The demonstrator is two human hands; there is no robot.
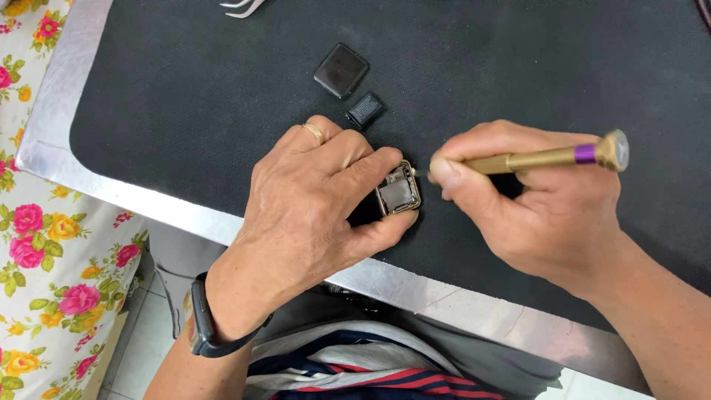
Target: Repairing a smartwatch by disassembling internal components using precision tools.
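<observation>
- Already opened, the small watch case (398, 189) is sitting pinched between thumb and fingers of the left hand (311, 200), pressed against the black mat (185, 96).
- The right hand (533, 200) is gripping a gold screwdriver (548, 157), its tip touching the case's edge.
- A dark square screen (341, 70) and a small black block (364, 110) are lying just beyond, so removal seems partly done; the inside is still fitted.
- The mat is covering a silvery counter (67, 89).

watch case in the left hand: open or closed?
Open: the watch case shows bare internals, and the dark screen lies apart on the mat.
</observation>
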